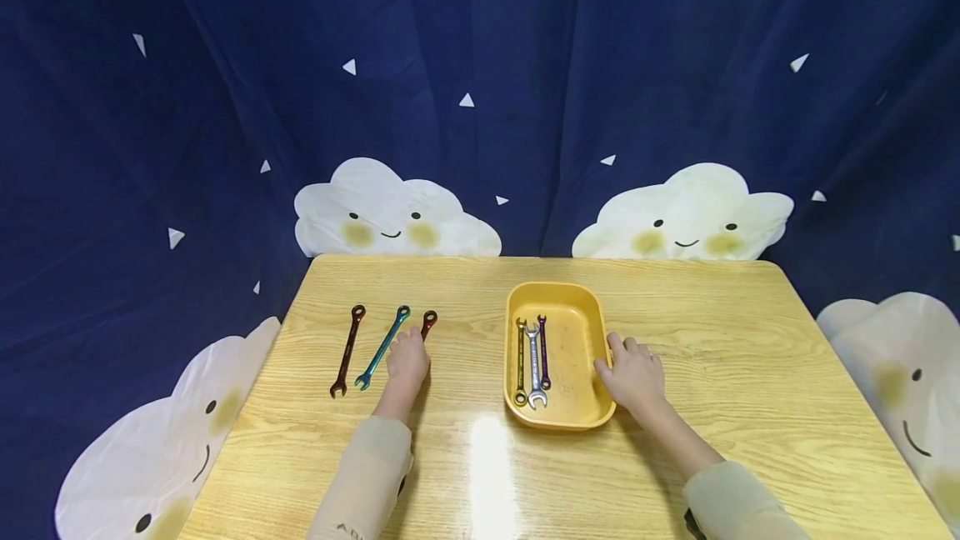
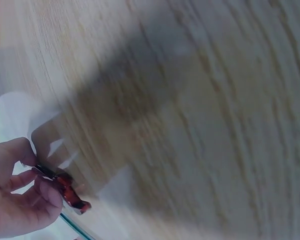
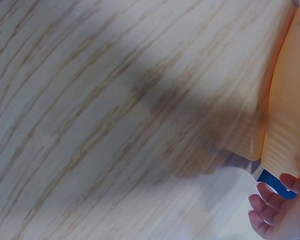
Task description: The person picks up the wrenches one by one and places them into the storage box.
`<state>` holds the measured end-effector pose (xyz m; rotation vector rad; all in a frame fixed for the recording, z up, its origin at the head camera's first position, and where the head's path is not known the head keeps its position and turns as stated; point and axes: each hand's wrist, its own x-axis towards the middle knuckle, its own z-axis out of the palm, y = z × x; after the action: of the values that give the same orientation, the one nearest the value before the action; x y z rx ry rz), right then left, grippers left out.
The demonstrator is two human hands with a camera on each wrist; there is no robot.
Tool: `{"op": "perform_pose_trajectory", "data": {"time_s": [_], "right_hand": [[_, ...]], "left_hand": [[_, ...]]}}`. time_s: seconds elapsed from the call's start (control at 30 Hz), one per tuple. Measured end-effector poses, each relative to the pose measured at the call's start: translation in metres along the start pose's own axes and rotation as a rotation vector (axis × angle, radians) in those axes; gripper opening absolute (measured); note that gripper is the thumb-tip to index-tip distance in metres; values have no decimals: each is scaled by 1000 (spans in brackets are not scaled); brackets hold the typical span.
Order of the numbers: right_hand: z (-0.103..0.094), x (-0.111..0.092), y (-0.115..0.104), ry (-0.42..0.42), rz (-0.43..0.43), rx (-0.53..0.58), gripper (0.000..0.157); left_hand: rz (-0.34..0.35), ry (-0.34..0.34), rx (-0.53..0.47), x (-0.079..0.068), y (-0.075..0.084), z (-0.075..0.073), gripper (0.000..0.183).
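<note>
My left hand (image 1: 408, 358) pinches a red wrench (image 1: 428, 321) between thumb and fingers at the left of the table. Its ring end pokes out past the fingers, also in the left wrist view (image 2: 70, 192); the hand hides the rest. Just left of it lie a teal wrench (image 1: 383, 347) and a dark red-brown wrench (image 1: 347, 352). My right hand (image 1: 636, 373) holds the right rim of a yellow plastic bin (image 1: 557, 417), thumb over the edge and forefinger at the outer wall (image 3: 287, 100). Inside lie a gold wrench (image 1: 521, 361), a silver wrench (image 1: 534, 363) and a purple wrench (image 1: 543, 352).
All of this is on a light wood-grain table (image 1: 735, 340) with rounded far corners. Behind it hangs a dark blue curtain (image 1: 480, 40) with white triangles and smiling clouds. A bright glare (image 1: 491, 473) lies on the table's near middle.
</note>
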<state>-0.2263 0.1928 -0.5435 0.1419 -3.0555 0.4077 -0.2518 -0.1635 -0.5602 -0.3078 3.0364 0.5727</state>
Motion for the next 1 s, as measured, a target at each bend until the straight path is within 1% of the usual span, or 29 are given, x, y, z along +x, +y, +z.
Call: {"op": "perform_pose_trajectory", "data": {"time_s": [0.13,0.37,0.6,0.8,1.0], "right_hand": [[0,0,0,4,0,4,43],[-1,0,0,-6,1,5,43],[-1,0,0,-3,3,12,44],[-1,0,0,-7,5,9,46],[-1,0,0,-15,7,13,45]], "left_hand": [[8,-1,-24,1,-2,1,35],[10,-8,-25,2,-4,1,34],[0,-22,-39,3,-6,0,42],[-6,-32,-36,3,-5,0,42],[-4,-33,-19,2,-3,-2,36]]}}
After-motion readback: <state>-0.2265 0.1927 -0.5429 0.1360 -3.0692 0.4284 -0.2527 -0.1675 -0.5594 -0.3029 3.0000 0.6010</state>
